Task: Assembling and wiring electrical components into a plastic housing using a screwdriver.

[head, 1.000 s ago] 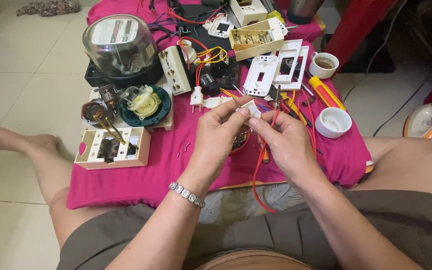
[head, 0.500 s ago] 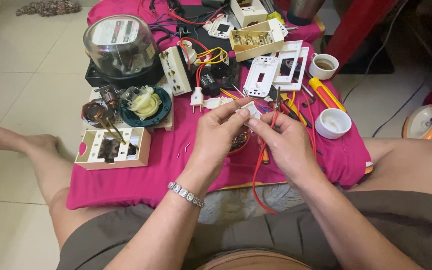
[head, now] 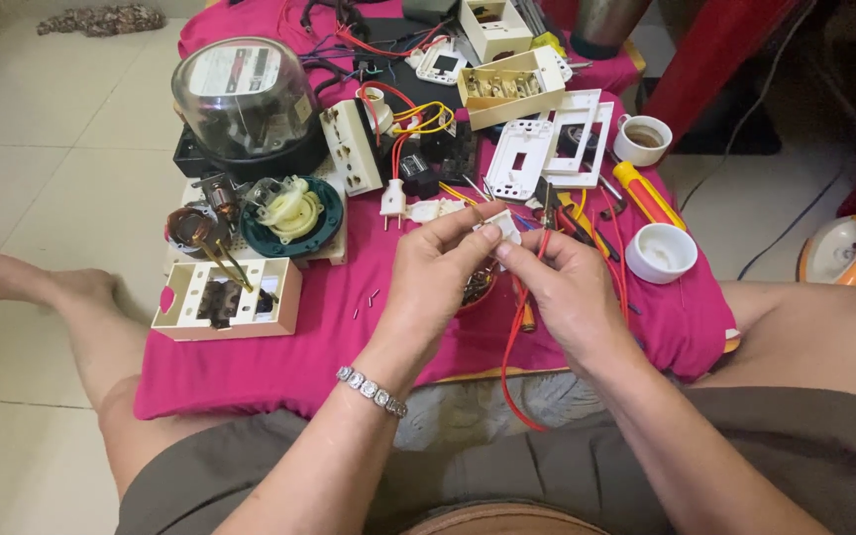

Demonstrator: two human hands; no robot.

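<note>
The fingers (head: 488, 236) of both hands meet over the middle of the pink cloth (head: 349, 337), pinching a small white electrical part (head: 504, 226) between them; the left hand (head: 438, 272) grips it from its own side with thumb and forefinger, and the right hand (head: 567, 287) closes on it from the other, so the piece sits steady and raised where the eyes look straight down on it. A red wire (head: 513, 342) runs from the part down between the hands and loops toward the lap, apparently held along with the part by the right fingers, though the exact grip is hard to make out. The person sits on the tiled floor with legs spread, so the cloth-covered worktop lies within easy reach. Spare pieces ring the hands: a cream socket box (head: 226, 297) on the left, a glass-domed meter (head: 242, 99) behind it, white switch plates (head: 547, 149) and a yellow-handled screwdriver (head: 648, 194) beside two small white cups (head: 660, 252) on the right.
</note>
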